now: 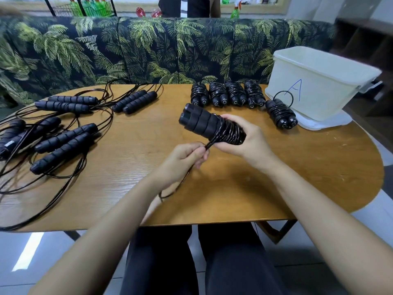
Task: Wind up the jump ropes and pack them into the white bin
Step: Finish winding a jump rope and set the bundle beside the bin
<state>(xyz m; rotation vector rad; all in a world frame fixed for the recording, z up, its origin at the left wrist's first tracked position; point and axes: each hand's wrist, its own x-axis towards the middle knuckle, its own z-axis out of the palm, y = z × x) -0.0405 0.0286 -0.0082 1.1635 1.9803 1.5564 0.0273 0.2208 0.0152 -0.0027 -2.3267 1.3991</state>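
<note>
Cord from the half-wound jump rope, clasped in the right hand left of the white bin, is pinched by the left hand. Five wound ropes lie on the counter beside that bin.

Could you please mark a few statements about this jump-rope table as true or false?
1. The right hand grips a pair of black foam handles partly wrapped in cord. True.
2. The left hand lies flat and empty. False: it pinches the loose black cord.
3. Five wound black jump ropes lie on the oval wooden table near the white plastic bin. True.
4. The bin bears a red B. False: it shows a blue letter A.
5. Every rope is already wound. False: unwound black ropes lie at the table's left.
</note>
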